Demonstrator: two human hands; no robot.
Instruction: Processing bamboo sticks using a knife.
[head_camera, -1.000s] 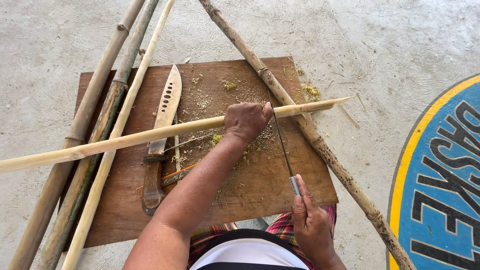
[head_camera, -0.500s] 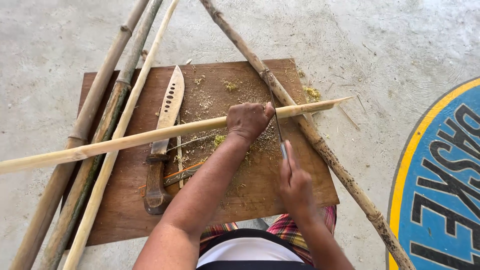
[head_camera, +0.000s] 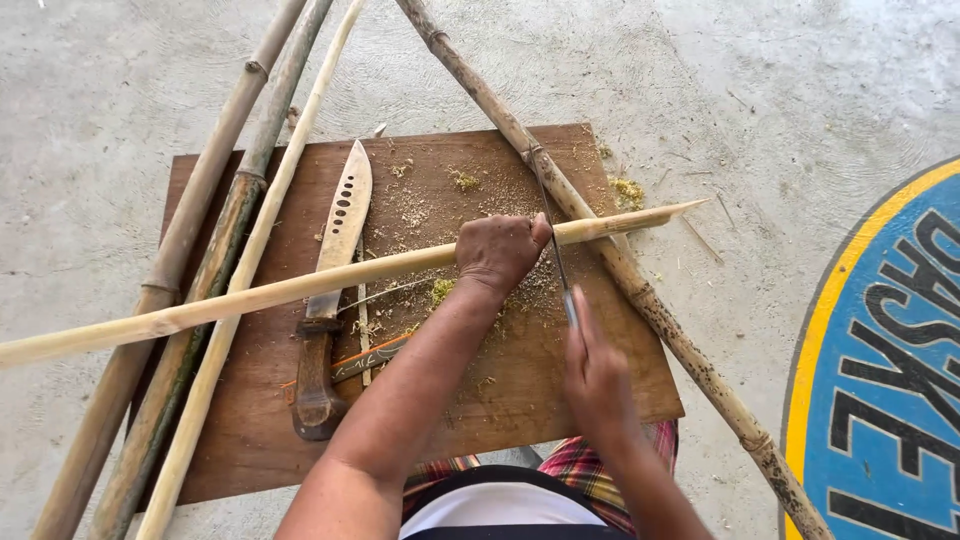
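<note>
While left hand (head_camera: 497, 250) grips pale pole (head_camera: 300, 290) — machete (head_camera: 335, 270) alongside.

blue yellow-rimmed round sign (head_camera: 890, 380), floor, right

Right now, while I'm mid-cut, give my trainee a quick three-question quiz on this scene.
1. True or false: the left hand grips the pale pointed pole over the wooden board.
2. What does the right hand hold? A) thin saw blade B) hammer C) rope
3. Which tool lies unused on the board?

Key: 1 true. 2 A, the thin saw blade crosses the pole beside the left hand. 3 the large knife with holes in its blade.
</note>
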